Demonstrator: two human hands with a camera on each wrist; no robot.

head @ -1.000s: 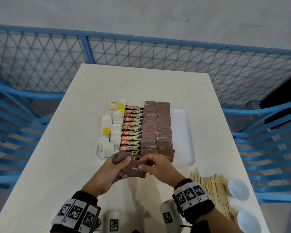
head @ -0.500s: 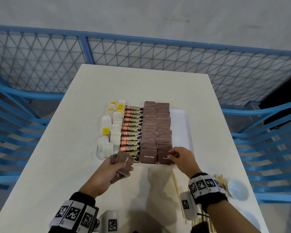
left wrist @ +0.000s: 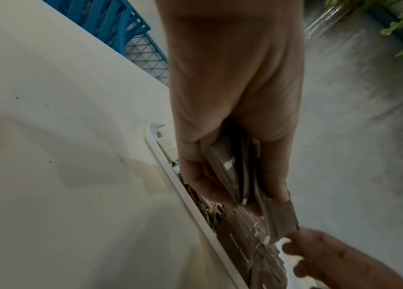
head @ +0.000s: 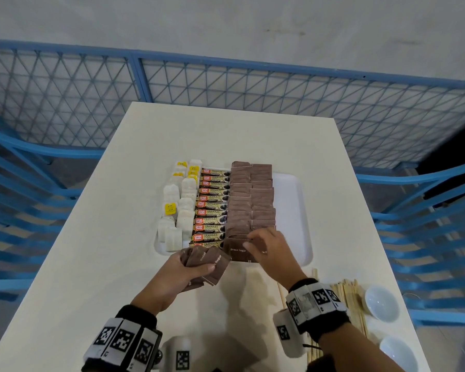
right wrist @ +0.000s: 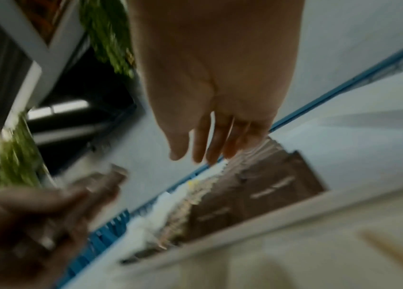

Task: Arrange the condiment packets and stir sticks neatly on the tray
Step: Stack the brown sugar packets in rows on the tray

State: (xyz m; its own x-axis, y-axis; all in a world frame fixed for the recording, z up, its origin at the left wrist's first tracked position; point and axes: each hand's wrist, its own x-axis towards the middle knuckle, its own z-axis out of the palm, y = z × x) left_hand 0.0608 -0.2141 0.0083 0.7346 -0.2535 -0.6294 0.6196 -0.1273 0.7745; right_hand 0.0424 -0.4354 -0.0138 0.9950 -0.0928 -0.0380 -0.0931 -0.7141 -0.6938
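A white tray (head: pixel 290 200) holds rows of white tea bags (head: pixel 180 210), coffee sticks (head: pixel 212 208) and two columns of brown sugar packets (head: pixel 250 200). My left hand (head: pixel 199 264) grips a small stack of brown sugar packets (head: pixel 212 267) just in front of the tray's near edge; the left wrist view shows the stack (left wrist: pixel 230 166) clamped between thumb and fingers. My right hand (head: pixel 263 242) hovers over the nearest brown packets on the tray, fingers (right wrist: pixel 208 154) straight and holding nothing. Wooden stir sticks (head: pixel 346 296) lie on the table at the right.
Two white bowls (head: pixel 381 302) (head: pixel 397 353) sit at the table's near right corner beside the sticks. One stray stick (head: pixel 281 294) lies left of my right wrist. The tray's right third is bare. Blue railing surrounds the table.
A second ago both hands held the stack. The right hand then laid a packet at the tray's near right and has now let go and shifted a little left. The left hand stayed put.
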